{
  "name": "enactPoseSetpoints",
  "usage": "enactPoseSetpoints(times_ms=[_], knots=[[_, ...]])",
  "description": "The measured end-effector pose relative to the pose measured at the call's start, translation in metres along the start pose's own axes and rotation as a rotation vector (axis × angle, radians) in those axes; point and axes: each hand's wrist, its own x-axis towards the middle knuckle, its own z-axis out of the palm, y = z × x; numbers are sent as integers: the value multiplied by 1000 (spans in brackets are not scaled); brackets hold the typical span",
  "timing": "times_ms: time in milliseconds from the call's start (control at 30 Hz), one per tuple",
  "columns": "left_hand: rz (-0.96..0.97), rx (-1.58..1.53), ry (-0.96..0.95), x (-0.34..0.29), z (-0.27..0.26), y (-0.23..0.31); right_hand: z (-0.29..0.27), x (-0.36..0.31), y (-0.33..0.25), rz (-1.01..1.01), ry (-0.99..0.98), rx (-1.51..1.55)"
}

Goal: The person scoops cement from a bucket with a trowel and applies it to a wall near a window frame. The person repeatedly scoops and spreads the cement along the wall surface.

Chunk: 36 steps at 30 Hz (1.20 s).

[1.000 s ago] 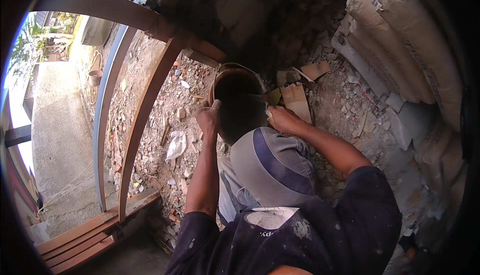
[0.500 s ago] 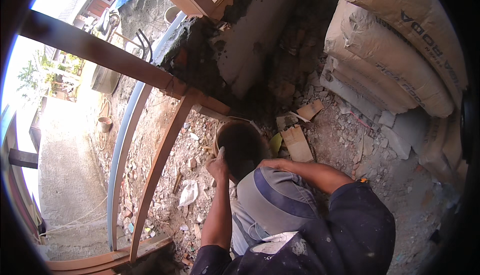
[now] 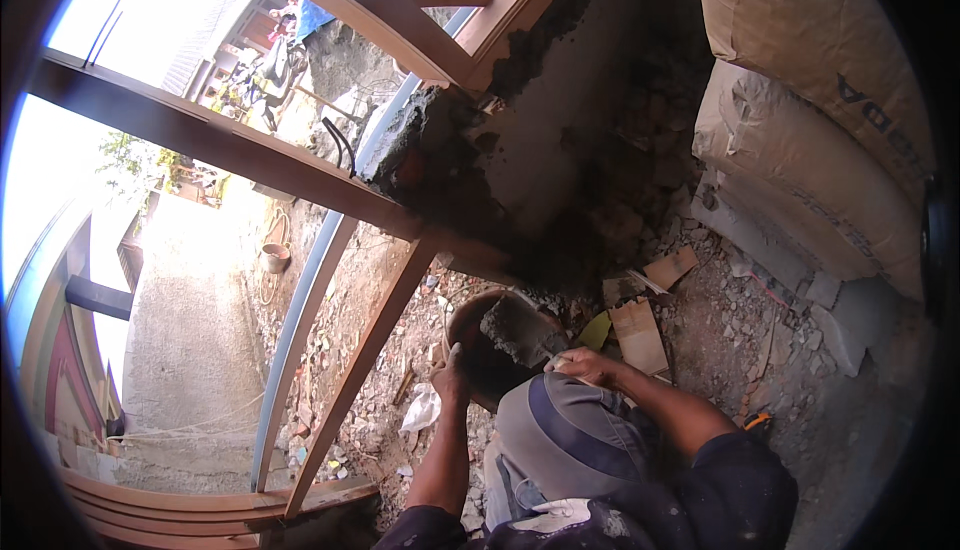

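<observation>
A round bucket [image 3: 465, 322] with a brown rim stands on the rubble in the middle. My left hand [image 3: 450, 378] is closed on its near left rim, thumb on top. Over the bucket's mouth is a trowel [image 3: 518, 330], its blade covered with grey mortar. My right hand [image 3: 585, 365] grips it at the handle end, just right of the rim. A grey cap [image 3: 515, 420] with a dark blue band covers the bucket's near side and part of the right wrist. The bottom of the bucket is too dark to make out.
Stacked brown paper sacks [image 3: 800, 160] rise at the right. Wooden frame beams [image 3: 230, 145] cross the left side, and a mortar-smeared wall [image 3: 540, 160] stands beyond the bucket. Cardboard pieces [image 3: 640, 335], a white plastic bag [image 3: 422, 410] and an orange-and-black object [image 3: 757, 420] lie on the rubble.
The trowel has come up into sight from the dark bucket, loaded with mortar. My right hand shows more fully; my left stays on the rim. The whole view has shifted.
</observation>
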Motion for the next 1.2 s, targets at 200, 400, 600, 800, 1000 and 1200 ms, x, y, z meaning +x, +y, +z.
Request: enactPoseSetpoints(times_ms=[200,400,600,800,1000,1200], knots=[[-63,-88,35,-6,0,-8,-4,-15,-117,-254,208,367],[-70,-45,44,-13,-3,-11,-52,49,-214,-982,862,320],[25,-60,13,0,12,-9,-61,125,-248,-821,1390,-76],[38,11,23,-4,4,-16,-12,88,-226,-573,1001,-158],[65,70,43,-15,12,-4,-51,66,-151,-629,963,-9],[112,24,41,-36,40,14,-70,58,-184,-743,830,110]])
